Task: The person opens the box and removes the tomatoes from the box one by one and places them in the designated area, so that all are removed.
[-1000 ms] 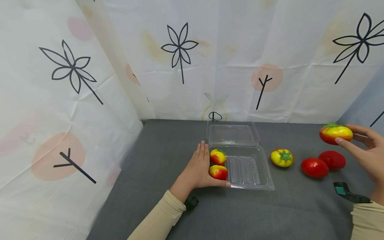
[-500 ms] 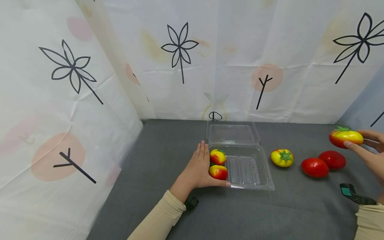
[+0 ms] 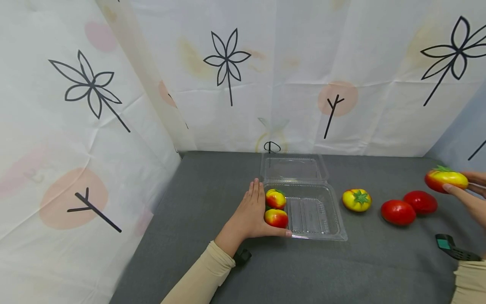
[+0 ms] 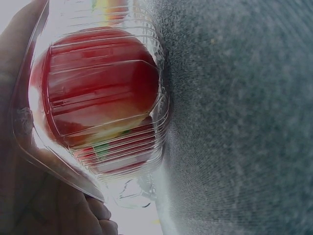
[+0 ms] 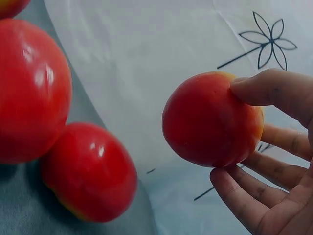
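My right hand point(image 3: 474, 198) pinches a red-and-yellow artificial tomato point(image 3: 446, 180) with a green leafy top, held up at the far right. In the right wrist view the thumb lies on one side of this tomato point(image 5: 210, 122), the fingertips underneath. My left hand point(image 3: 250, 215) rests along the left side of a clear plastic clamshell box point(image 3: 336, 219), its fingers straight and the thumb along the front rim. Inside the box, against that side, sit two red-and-yellow tomatoes, a rear one point(image 3: 275, 199) and a front one point(image 3: 276, 218). The left wrist view shows a tomato point(image 4: 102, 83) through the ribbed wall.
Right of the box lies a yellow tomato point(image 3: 357, 200), its green top facing up. Farther right are two red tomatoes, the nearer point(image 3: 398, 212) close against the other point(image 3: 420, 202). The box's lid point(image 3: 294, 168) lies folded back toward the patterned cloth wall point(image 3: 292, 84).
My right hand has moved right and slightly down, carrying the tomato away from the two red ones. The left hand and box have stayed in place.
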Motion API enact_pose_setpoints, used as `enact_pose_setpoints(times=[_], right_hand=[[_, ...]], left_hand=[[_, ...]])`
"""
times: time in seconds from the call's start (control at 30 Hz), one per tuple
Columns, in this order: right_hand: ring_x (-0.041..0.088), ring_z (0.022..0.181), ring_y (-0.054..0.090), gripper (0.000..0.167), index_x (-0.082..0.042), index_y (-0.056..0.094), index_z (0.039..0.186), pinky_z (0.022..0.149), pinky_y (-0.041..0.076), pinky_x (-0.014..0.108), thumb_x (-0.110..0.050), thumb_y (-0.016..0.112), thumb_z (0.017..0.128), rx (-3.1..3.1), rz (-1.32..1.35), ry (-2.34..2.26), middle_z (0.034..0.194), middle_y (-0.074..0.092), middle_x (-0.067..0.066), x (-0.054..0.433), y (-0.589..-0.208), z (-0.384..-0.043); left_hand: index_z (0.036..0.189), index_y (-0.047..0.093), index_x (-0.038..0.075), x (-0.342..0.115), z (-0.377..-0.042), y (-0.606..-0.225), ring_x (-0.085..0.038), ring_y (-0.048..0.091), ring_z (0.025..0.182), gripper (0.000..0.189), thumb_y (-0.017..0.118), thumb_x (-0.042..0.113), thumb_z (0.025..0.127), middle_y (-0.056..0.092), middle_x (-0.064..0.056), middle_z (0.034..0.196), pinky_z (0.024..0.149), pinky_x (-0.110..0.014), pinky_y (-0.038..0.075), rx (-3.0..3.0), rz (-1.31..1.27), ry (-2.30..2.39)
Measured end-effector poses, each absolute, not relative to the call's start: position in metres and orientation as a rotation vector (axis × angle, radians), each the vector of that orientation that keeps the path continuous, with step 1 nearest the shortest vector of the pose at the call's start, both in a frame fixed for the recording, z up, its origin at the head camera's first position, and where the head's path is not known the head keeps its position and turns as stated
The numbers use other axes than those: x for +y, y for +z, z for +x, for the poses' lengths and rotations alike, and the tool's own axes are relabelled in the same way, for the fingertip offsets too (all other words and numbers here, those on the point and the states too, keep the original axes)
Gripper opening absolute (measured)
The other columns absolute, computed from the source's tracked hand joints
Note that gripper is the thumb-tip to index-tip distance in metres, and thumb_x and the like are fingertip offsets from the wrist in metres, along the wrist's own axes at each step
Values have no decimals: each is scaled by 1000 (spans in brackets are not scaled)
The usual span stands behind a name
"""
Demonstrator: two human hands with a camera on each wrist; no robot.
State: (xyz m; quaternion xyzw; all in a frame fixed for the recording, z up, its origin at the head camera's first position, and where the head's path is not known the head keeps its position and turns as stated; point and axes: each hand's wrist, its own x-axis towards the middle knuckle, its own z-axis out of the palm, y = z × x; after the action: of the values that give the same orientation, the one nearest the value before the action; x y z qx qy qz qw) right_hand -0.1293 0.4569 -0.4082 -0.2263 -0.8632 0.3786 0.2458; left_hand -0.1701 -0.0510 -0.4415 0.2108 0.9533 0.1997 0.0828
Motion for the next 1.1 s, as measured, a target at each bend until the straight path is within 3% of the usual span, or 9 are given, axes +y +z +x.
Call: enact_pose_setpoints(times=[0.13,0.23,0.33,0.4,0.7,0.83,0.93,1.0,1.1], right_hand=[[19,161,34,55,-11,41,163,129,23,25,-27,52,112,-2375,-584,976,172,37,12,492,-438,-140],[5,156,38,55,-21,40,164,126,25,18,-31,52,112,-2369,-546,933,167,42,-6,530,-472,-153],[-13,136,45,53,-29,41,162,126,27,19,-30,56,111,-2359,-520,991,152,43,-26,559,-496,-161],[-24,115,37,52,-41,39,157,122,29,12,-32,57,110,-2357,-541,1013,137,34,-40,572,-509,-164],[-23,101,32,42,-50,39,141,112,28,0,-27,57,110,-2326,-536,1088,111,31,-44,576,-516,-156],[-23,102,29,41,-42,40,147,121,30,10,-31,55,110,-2358,-589,1069,120,34,-40,574,-515,-152],[-23,105,26,52,-22,39,159,128,31,27,-34,54,110,-2390,-664,1053,128,31,-37,573,-515,-152],[-24,103,24,59,-10,38,161,128,32,31,-35,53,110,-2407,-718,1028,129,30,-35,572,-515,-152],[-22,99,22,63,2,38,160,126,35,26,-34,52,110,-2432,-757,991,132,48,-19,570,-515,-152]], left_hand=[[171,6,5,-51,-171,-442,-32,-3,168,147,70,90,69,-2,-12,181,134,-51,17,2843,630,591],[171,5,5,-52,-171,-442,-32,-4,168,148,70,90,69,-3,-12,181,134,-50,16,2839,631,592],[171,4,6,-52,-171,-443,-31,-5,168,148,70,90,69,-4,-12,181,134,-50,16,2834,630,598],[171,4,6,-52,-171,-443,-31,-5,168,148,70,90,69,-4,-12,181,134,-51,16,2835,631,602],[171,3,6,-52,-172,-443,-31,-6,168,148,71,90,70,-5,-11,181,134,-49,15,2832,630,601],[171,4,6,-51,-171,-442,-31,-5,168,148,71,89,70,-4,-11,181,135,-49,16,2836,627,600],[171,5,6,-51,-171,-443,-31,-4,168,147,71,89,70,-3,-11,181,135,-50,17,2838,626,599],[171,5,6,-51,-171,-443,-31,-4,168,147,71,89,70,-3,-12,181,135,-50,16,2838,627,597],[171,4,6,-51,-171,-443,-31,-5,168,148,71,90,69,-3,-12,181,135,-49,16,2840,631,589]])
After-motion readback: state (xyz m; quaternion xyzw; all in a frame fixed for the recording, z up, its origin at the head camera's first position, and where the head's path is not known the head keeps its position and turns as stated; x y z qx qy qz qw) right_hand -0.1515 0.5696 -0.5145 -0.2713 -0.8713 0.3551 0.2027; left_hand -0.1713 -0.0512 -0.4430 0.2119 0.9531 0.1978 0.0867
